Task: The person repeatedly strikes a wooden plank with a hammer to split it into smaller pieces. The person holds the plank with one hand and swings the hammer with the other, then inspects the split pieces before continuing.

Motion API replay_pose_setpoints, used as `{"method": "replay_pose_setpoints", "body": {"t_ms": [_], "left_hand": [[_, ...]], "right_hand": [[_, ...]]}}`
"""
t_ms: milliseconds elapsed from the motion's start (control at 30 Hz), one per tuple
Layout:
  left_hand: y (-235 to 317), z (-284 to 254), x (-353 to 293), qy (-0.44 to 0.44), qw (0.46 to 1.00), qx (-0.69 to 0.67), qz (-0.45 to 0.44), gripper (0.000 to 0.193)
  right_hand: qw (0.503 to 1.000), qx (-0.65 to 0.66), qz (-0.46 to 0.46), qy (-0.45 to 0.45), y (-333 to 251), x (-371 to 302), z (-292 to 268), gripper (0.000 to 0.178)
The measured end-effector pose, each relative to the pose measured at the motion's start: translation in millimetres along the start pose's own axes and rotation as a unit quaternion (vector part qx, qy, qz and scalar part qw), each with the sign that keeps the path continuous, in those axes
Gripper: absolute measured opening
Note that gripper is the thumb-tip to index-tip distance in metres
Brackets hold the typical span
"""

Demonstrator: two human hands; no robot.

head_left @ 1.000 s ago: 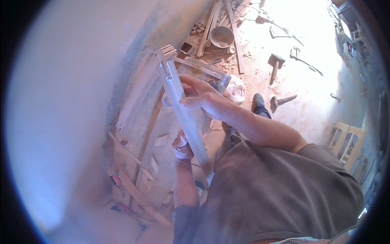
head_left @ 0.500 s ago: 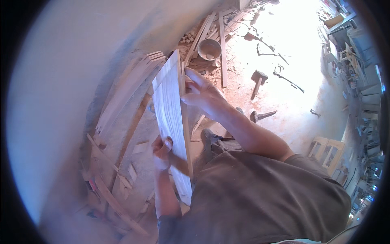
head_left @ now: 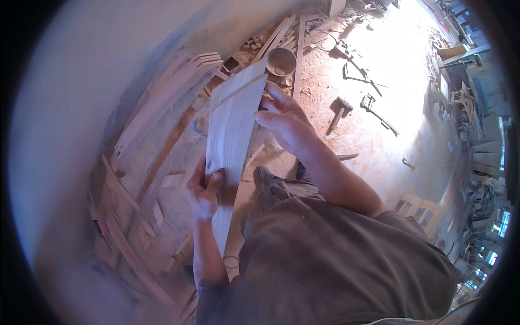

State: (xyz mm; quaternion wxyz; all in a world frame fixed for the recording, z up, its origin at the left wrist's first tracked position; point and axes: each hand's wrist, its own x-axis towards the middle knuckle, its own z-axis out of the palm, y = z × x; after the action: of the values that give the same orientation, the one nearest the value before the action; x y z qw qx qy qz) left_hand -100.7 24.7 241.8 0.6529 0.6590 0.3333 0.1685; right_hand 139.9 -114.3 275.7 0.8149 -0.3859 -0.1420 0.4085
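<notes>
One pale, flat wooden board (head_left: 229, 135) (seemingly grooved): left hand (head_left: 203, 197) and right hand (head_left: 290, 123) grip opposite edges. Even support should help.

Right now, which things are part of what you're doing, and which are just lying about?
Part of it:
wooden board with a slanted end
left hand, gripping its left edge
right hand, at its right edge

Seemingly just lying about:
mallet on the floor
round bucket
long wooden pieces by the wall
</notes>
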Motion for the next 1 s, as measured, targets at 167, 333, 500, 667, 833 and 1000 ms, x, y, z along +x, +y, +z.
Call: {"method": "replay_pose_setpoints", "body": {"t_ms": [167,333,500,667,833,1000], "left_hand": [[2,14,-6,0.022,0.995,0.082,0.056,0.066],[7,22,-8,0.048,0.984,0.151,0.084,0.067],[5,28,-10,0.066,0.981,0.164,0.079,0.067],[2,35,-10,0.073,0.982,0.154,0.085,0.068],[11,38,-12,0.052,0.988,0.147,0.021,0.065],[11,40,-13,0.067,0.983,0.168,0.033,0.065]], "right_hand": [[0.998,-0.035,-0.026,0.052,19,-1,-5,0.083],[0.998,0.002,-0.049,0.040,22,0,-3,0.079],[0.997,0.016,-0.048,0.063,27,1,0,0.075],[0.995,0.009,-0.059,0.074,31,3,2,0.065],[0.996,0.017,-0.060,0.071,35,7,0,0.061],[0.995,0.022,-0.053,0.087,37,10,2,0.061]]}}
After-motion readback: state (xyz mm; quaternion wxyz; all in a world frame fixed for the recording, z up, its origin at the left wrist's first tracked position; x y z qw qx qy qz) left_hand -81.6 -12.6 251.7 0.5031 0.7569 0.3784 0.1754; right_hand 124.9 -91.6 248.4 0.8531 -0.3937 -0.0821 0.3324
